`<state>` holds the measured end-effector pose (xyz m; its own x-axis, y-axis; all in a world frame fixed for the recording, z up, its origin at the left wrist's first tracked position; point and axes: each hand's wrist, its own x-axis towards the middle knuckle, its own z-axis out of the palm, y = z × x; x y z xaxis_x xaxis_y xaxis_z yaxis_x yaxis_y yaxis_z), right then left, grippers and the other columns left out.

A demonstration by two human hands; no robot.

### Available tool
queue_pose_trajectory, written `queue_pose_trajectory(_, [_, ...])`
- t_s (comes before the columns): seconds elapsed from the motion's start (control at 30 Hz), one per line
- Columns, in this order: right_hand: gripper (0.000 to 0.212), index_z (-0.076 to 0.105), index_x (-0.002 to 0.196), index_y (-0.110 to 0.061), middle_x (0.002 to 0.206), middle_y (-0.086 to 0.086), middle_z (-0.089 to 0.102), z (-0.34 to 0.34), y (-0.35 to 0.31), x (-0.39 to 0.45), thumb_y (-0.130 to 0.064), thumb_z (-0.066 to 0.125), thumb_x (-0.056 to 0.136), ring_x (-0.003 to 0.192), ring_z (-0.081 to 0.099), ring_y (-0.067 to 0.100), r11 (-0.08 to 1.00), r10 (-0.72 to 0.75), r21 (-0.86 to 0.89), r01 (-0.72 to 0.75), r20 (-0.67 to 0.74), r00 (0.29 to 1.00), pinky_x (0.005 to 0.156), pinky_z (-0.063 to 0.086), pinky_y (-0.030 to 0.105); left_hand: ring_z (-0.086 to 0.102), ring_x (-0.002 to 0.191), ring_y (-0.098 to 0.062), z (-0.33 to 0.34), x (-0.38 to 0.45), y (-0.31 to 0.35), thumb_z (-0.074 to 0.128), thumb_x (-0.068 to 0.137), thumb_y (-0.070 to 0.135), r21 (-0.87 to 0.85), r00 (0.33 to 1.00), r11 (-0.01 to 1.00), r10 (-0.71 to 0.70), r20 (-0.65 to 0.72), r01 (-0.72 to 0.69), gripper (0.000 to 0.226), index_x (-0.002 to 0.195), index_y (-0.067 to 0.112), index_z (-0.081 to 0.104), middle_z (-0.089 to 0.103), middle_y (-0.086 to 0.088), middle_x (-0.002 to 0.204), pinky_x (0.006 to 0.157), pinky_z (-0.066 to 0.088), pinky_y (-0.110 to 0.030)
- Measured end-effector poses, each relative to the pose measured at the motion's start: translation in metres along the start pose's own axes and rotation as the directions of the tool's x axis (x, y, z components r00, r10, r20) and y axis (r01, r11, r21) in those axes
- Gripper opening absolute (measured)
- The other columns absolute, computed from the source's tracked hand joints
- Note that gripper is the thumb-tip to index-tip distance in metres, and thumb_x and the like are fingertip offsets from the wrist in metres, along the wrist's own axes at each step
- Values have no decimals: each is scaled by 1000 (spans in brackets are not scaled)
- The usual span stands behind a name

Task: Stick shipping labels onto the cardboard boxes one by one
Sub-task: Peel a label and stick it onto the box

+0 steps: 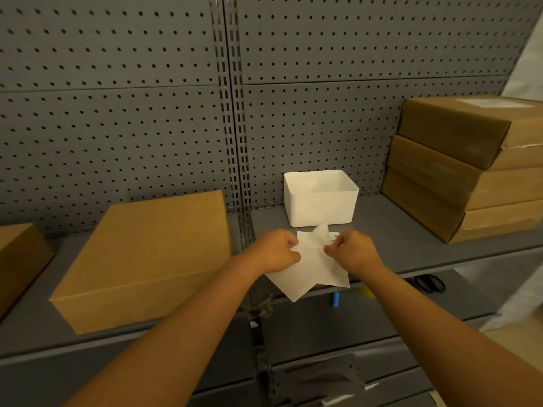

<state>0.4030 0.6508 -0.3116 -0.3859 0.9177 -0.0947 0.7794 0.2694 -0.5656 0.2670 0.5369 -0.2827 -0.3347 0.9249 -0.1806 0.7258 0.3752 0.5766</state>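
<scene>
- Label (311, 265): white sheet above the shelf edge, top corner peeled up.
- Box (147, 257): flat brown cardboard, unlabelled, on the shelf left of it.
- Stack (458, 168): 3 boxes at right, label on top.

1. Light: dim, warm, even; source not visible.
2. Shadows: soft, beneath the shelf (411, 230) edge.
3. Blur: both hands smeared; frame generally soft.
4. Distortion: wide-angle bowing of pegboard (117, 98) lines at edges.
5. Glare: pale washed-out patch far right.
</scene>
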Motion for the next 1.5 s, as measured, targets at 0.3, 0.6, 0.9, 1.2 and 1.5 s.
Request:
queue_pose_trajectory(0.3, [13,61,91,-4,84,9,67,-10,-46,-12,-18,59,91,67,68,20,862,-159,475,174,-72,985,60,57,29,55,111,-14,-13,6,9,71,81,35,-275,997,961,7,78,15,58,133,18,50,58,2,127,88,41,-23])
queue_pose_trajectory(0.6, [16,64,95,-5,92,14,69,-14,-69,-20,-20,62,90,86,68,28,804,-257,537,257,-76,963,78,58,36,53,61,-20,-33,9,-4,63,89,20,-296,961,955,-59,-269,-25,20,78,4,66,59,-10,70,64,48,-30])
queue_pose_trajectory(0.9, [14,61,95,-4,82,8,70,-3,-71,-28,-18,58,94,67,68,18,795,-281,598,103,211,936,66,59,29,68,75,-18,-49,4,-20,75,79,9,-773,969,625,-241,-56,111,31,108,4,64,70,-14,97,61,59,-25])
queue_pose_trajectory(1.2, [27,62,91,-5,88,12,73,-5,-76,-32,-30,70,84,78,71,22,795,-329,582,173,173,928,73,60,31,72,67,-17,-57,-5,-21,72,80,3,-853,984,520,-174,-46,52,13,88,1,62,72,-16,85,60,59,-22])
queue_pose_trajectory(1.5, [25,67,89,-3,84,11,71,-8,-84,-34,-26,74,81,72,68,15,812,-346,517,270,56,936,68,59,27,72,70,-15,-61,-9,-19,74,79,4,-814,977,580,-161,-136,-18,26,100,-6,62,71,-17,93,63,58,-20])
